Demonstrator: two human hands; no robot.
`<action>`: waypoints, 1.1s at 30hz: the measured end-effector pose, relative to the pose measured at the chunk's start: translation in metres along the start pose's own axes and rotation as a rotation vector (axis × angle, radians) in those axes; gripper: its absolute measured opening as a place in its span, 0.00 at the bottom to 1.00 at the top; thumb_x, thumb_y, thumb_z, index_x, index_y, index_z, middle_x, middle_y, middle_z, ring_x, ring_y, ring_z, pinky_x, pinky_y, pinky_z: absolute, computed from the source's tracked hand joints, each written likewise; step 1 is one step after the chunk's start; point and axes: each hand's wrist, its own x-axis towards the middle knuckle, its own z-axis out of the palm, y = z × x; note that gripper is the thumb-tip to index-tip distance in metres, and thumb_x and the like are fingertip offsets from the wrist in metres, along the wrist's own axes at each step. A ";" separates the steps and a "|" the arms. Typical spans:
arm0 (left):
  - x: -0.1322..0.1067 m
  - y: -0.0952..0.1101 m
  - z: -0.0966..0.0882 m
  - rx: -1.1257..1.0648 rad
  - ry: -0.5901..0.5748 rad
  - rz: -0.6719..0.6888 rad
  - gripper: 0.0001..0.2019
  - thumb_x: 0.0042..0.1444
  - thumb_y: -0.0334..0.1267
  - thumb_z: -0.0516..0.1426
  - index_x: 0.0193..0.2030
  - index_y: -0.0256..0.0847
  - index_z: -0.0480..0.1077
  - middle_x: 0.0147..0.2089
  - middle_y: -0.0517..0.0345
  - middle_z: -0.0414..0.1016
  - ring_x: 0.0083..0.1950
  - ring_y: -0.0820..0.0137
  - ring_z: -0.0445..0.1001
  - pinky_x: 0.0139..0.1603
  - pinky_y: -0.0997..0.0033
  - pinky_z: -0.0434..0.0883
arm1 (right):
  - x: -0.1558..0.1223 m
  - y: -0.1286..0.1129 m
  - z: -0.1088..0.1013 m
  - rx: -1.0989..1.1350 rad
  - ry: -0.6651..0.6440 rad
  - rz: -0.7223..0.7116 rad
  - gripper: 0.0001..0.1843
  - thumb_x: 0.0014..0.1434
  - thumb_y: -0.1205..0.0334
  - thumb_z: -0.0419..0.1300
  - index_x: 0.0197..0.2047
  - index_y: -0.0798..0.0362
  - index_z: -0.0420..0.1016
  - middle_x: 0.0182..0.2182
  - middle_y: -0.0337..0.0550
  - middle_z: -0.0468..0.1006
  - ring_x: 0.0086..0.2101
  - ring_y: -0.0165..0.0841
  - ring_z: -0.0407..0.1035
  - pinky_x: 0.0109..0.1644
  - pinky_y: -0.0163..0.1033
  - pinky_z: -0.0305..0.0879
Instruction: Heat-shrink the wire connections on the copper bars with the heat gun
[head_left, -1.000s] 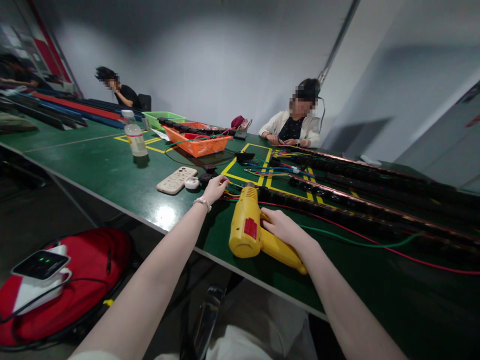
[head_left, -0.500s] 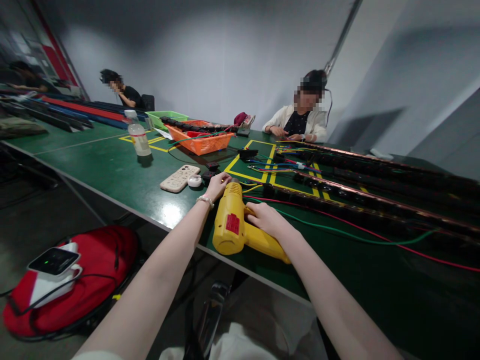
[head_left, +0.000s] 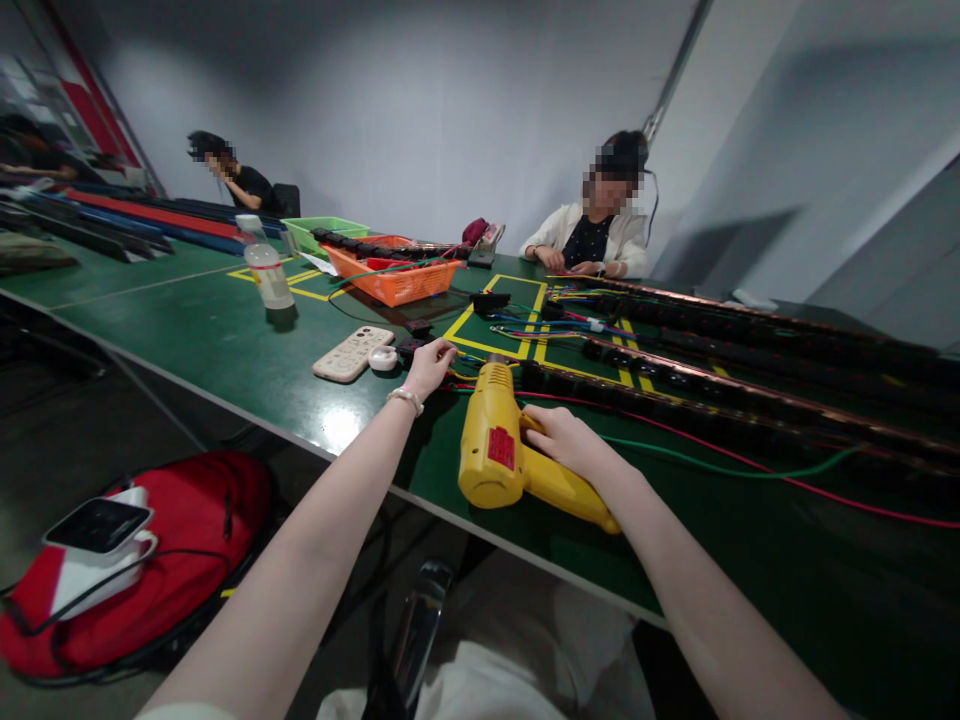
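Observation:
My right hand (head_left: 561,437) is wrapped round the handle of a yellow heat gun (head_left: 491,440), whose nozzle points away from me over the table. Left of the nozzle, my left hand (head_left: 430,367) pinches the ends of thin wires (head_left: 466,376), one of them yellow; its fingertips hide the very ends. These wires lead toward a long black-wrapped cable harness (head_left: 622,393) lying to the right. A red wire and a green wire (head_left: 690,460) run across the table beyond my right hand.
A phone (head_left: 352,354), a small white round case (head_left: 383,358) and a bottle (head_left: 268,265) stand left of my hands. Farther back are an orange basket (head_left: 394,282) and a green basket (head_left: 322,235). A co-worker (head_left: 592,235) sits across the table (head_left: 300,400). More harnesses lie right.
The heat gun has moved right with my right hand, so its nozzle is now farther from my left hand. My left hand keeps its pinch near the same spot.

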 end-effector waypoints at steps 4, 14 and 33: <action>0.000 -0.002 0.001 0.001 0.008 0.016 0.09 0.57 0.37 0.52 0.34 0.36 0.72 0.29 0.58 0.74 0.30 0.74 0.68 0.33 0.77 0.65 | -0.009 0.011 -0.004 0.024 0.015 0.028 0.08 0.59 0.64 0.51 0.40 0.52 0.69 0.36 0.44 0.76 0.35 0.31 0.69 0.36 0.33 0.58; 0.003 -0.011 0.005 0.014 0.025 0.058 0.11 0.60 0.40 0.50 0.35 0.37 0.71 0.28 0.59 0.73 0.29 0.75 0.68 0.32 0.78 0.64 | -0.013 0.021 -0.003 0.054 0.056 0.067 0.06 0.56 0.65 0.52 0.37 0.52 0.68 0.33 0.43 0.76 0.33 0.32 0.70 0.35 0.33 0.59; 0.004 -0.009 0.003 0.135 0.036 0.124 0.11 0.61 0.38 0.50 0.36 0.38 0.72 0.40 0.53 0.75 0.42 0.69 0.71 0.46 0.71 0.67 | 0.025 -0.042 0.008 -0.087 0.048 0.051 0.08 0.55 0.61 0.54 0.38 0.51 0.71 0.36 0.44 0.77 0.35 0.32 0.70 0.31 0.33 0.52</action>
